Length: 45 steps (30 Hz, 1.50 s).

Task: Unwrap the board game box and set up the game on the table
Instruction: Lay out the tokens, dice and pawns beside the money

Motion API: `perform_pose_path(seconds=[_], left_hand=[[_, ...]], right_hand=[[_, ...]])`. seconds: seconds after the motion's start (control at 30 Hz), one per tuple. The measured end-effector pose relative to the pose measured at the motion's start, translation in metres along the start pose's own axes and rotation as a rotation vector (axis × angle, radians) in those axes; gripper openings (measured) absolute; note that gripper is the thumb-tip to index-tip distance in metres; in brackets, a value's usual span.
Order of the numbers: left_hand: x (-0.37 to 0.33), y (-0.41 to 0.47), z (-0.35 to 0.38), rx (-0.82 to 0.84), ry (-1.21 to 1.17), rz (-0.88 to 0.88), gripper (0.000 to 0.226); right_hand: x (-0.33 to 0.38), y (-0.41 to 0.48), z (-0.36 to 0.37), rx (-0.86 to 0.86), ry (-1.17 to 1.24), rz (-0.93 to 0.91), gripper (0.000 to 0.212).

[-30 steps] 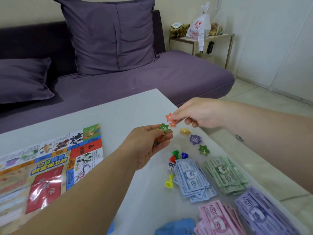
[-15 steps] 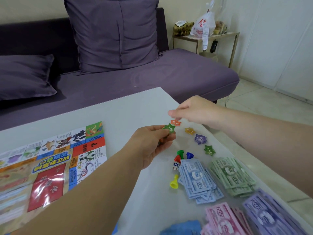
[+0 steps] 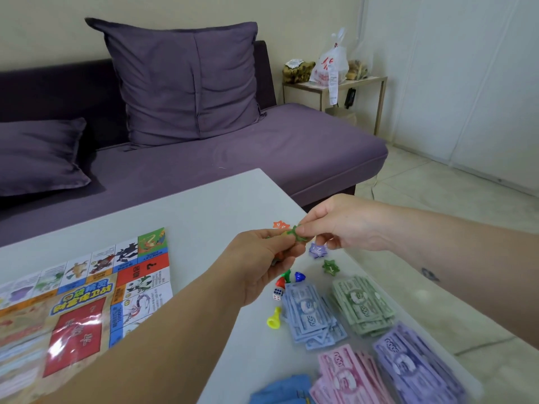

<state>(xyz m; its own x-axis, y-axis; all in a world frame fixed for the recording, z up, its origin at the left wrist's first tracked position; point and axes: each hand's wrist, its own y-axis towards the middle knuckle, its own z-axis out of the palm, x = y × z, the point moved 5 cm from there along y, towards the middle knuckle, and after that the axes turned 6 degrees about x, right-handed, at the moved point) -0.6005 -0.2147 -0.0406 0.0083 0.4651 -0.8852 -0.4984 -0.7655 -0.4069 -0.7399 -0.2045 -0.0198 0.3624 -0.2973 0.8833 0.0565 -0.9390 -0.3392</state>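
Two hands meet on one green star token (image 3: 296,235), held just above the worktop (image 3: 204,205) slightly right of the frame's centre. The left hand (image 3: 262,258), entering from lower left, pinches the token's near-left edge. The right hand (image 3: 347,225), entering from the right, closes thumb and forefinger on its far-right edge, so each grip presses on the same piece. The token thus lies between the two grips; its tilt is too blurred to tell. The right hand is nearer the laid stars and probably takes it over: orange star (image 3: 280,225) just above, purple star (image 3: 316,249) and second green star (image 3: 331,267) below right. Pawns (image 3: 299,277), die (image 3: 277,293) and banknote stacks (image 3: 361,304) fill the lower right, and the game board (image 3: 81,301) the lower left.
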Motion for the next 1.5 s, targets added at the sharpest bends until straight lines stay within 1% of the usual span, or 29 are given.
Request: perform_pose_path(seconds=[0.07,0.13,0.17,0.27,0.3,0.43,0.53,0.6,0.67,0.73,0.8,0.93,1.03,1.07,1.2,1.27,1.37,1.43,1.5], left_hand=[[0.001,-0.002,0.006,0.004,-0.05,-0.037,0.012],[0.003,-0.004,0.009,0.008,-0.149,-0.089,0.014],[0.004,-0.006,0.008,0.008,-0.192,-0.107,0.015],[0.006,-0.009,0.004,-0.018,-0.277,-0.128,0.019],[0.006,-0.008,0.003,-0.033,-0.291,-0.125,0.021],[0.006,-0.007,0.0,-0.064,-0.284,-0.097,0.019],[0.006,-0.002,-0.004,-0.063,-0.207,-0.078,0.014],[0.008,0.0,-0.005,-0.04,-0.154,-0.075,0.011],[0.009,0.003,-0.005,-0.016,-0.12,-0.074,0.01],[0.009,0.005,-0.003,0.007,-0.096,-0.069,0.012],[0.008,0.007,-0.002,0.029,-0.083,-0.064,0.015],[0.004,0.009,-0.008,0.008,-0.146,-0.07,0.016],[0.002,0.01,-0.014,-0.021,-0.264,-0.086,0.017],[0.003,0.01,-0.016,-0.024,-0.291,-0.093,0.019],[0.007,0.012,-0.022,-0.047,-0.301,-0.099,0.022],[0.009,0.012,-0.024,-0.054,-0.282,-0.098,0.021],[0.01,0.011,-0.024,-0.06,-0.254,-0.1,0.018],[0.009,0.011,-0.025,-0.067,-0.24,-0.094,0.015],[0.009,0.012,-0.024,-0.056,-0.232,-0.09,0.014]], right_hand=[[-0.001,-0.006,-0.006,-0.032,0.002,0.0,0.004],[-0.006,-0.01,-0.015,-0.062,-0.023,-0.003,0.007],[-0.009,-0.012,-0.019,-0.076,-0.088,-0.004,0.009],[-0.02,-0.015,-0.025,-0.094,-0.385,-0.004,0.009],[-0.024,-0.015,-0.025,-0.088,-0.439,-0.007,0.009],[-0.032,-0.015,-0.018,-0.081,-0.575,-0.022,0.012],[-0.027,-0.014,-0.024,-0.174,-0.666,-0.073,0.02],[-0.019,-0.012,-0.027,-0.224,-0.589,-0.117,0.031],[-0.009,-0.011,-0.021,-0.159,-0.441,-0.131,0.033],[-0.002,-0.007,-0.008,-0.061,-0.33,-0.096,0.029],[0.0,0.001,0.001,-0.02,-0.286,-0.082,0.023],[-0.003,0.015,0.001,-0.061,-0.184,-0.056,0.011],[-0.007,0.024,-0.01,-0.12,-0.06,-0.035,0.011],[-0.008,0.026,-0.015,-0.145,-0.076,-0.036,0.012],[-0.015,0.036,-0.025,-0.197,-0.386,-0.011,0.016],[-0.018,0.039,-0.024,-0.188,-0.433,0.006,0.019],[-0.016,0.04,-0.026,-0.203,-0.482,0.009,0.017],[-0.012,0.039,-0.03,-0.25,-0.509,-0.023,0.023],[-0.004,0.035,-0.03,-0.28,-0.486,-0.062,0.029]])
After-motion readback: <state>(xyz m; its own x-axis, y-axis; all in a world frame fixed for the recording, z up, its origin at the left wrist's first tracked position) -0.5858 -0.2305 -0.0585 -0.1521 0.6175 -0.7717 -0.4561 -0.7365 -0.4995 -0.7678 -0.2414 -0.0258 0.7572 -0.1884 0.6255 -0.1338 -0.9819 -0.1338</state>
